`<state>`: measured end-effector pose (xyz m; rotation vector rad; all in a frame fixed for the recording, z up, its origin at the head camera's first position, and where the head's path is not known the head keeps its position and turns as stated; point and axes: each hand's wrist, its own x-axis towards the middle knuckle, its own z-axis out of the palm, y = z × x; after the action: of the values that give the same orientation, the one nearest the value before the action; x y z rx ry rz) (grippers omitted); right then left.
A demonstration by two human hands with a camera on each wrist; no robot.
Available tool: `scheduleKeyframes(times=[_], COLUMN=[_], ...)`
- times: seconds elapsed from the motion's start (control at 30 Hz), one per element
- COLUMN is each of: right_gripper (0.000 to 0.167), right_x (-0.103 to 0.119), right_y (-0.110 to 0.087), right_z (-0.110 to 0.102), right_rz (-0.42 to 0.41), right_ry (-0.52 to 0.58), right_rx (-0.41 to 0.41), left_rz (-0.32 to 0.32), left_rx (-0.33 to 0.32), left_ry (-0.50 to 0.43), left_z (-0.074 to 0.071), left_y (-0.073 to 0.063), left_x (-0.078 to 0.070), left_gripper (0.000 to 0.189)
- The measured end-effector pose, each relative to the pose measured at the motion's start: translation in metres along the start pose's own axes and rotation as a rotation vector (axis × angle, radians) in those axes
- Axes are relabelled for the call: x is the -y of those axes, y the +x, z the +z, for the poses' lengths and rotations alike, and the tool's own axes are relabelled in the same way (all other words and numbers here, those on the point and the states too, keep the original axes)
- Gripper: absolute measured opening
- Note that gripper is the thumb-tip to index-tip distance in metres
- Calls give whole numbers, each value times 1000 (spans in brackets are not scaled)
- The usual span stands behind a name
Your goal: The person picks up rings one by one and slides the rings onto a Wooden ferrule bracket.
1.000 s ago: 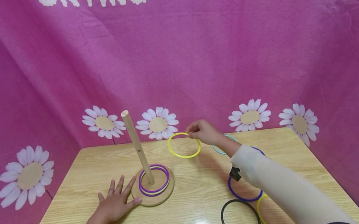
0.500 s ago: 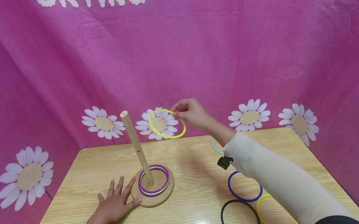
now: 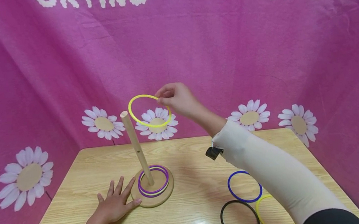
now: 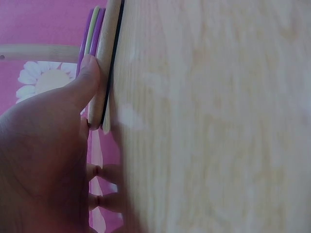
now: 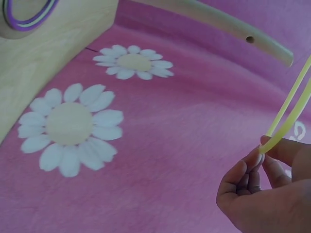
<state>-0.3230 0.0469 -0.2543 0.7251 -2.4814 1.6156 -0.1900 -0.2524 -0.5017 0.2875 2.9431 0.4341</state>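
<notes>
My right hand (image 3: 178, 98) pinches a yellow ring (image 3: 150, 126) by its right side between thumb and fingers. The ring hangs in the air just right of the top of a wooden peg (image 3: 136, 145), slightly tilted. In the right wrist view the pinched yellow ring (image 5: 291, 114) comes near the peg's free end (image 5: 267, 48). Around the foot of the peg lie purple rings (image 3: 140, 189) and a pale ring, stacked on the round wooden base (image 3: 154, 201). My left hand (image 3: 113, 204) lies spread on the table, its thumb (image 4: 89, 73) touching the base's edge.
On the wooden table (image 3: 187, 184), to the right, lie a blue ring (image 3: 229, 189), a black ring (image 3: 221, 219) and another yellow ring (image 3: 259, 213), partly under the right sleeve in view. A pink flowered cloth (image 3: 193, 52) hangs behind the table and at its sides.
My right hand has lifted the yellow ring up and to the left, from low over the table's back to beside the peg's top. The left hand has stayed where it was.
</notes>
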Motion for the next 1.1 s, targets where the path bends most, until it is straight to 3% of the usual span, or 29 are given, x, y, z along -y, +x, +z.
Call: scheduleKeyframes(times=[0.2,0.4,0.67,1.1], right_gripper=[15,10,10,10], right_x=[20,19,-1,-57], right_y=[2,0,-7,-21], right_z=[14,34,52,72], right_rz=[18,12,24,34], right_ry=[-18,-41,-65,-90], right_rx=[30,58,83,88], left_rz=[0,2,6,6], left_rx=[-2,2,-6,-8], left_ry=[-7,-20,-6,-4], left_z=[2,2,3,4], left_y=[0,-1,1,0], left_x=[1,1,2,2], left_gripper=[87,88,87,87])
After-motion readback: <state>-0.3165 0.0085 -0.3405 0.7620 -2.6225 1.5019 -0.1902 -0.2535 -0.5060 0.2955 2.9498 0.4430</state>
